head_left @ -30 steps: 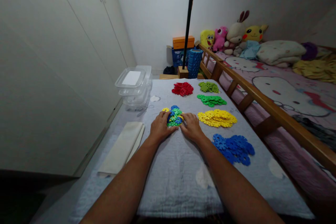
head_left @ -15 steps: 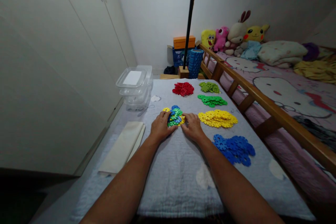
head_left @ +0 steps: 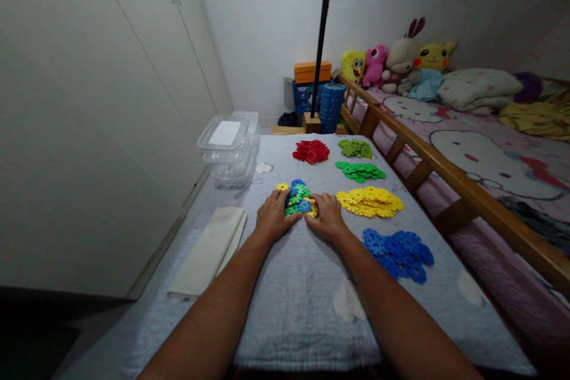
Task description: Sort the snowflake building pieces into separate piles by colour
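Note:
A small mixed heap of flower-shaped plastic discs, in blue, green and yellow, lies mid-table between my hands. My left hand cups its left side, fingers bent along the edge and thumb held apart. On the other side, my right hand rests against the heap, thumb spread toward the left thumb; both hands are open around it. The fingertips are partly hidden, and no disc is visibly lifted. Beside my right hand lies a pile of yellow discs, with blue discs nearer me.
Red discs, light green discs and green discs form piles farther back. Clear plastic containers are stacked at the left, behind a folded cream cloth. A wooden bed rail borders the right side.
My right hand has shifted very slightly toward me and left against the heap, and discs at its right edge have moved a little. My left hand is almost unchanged.

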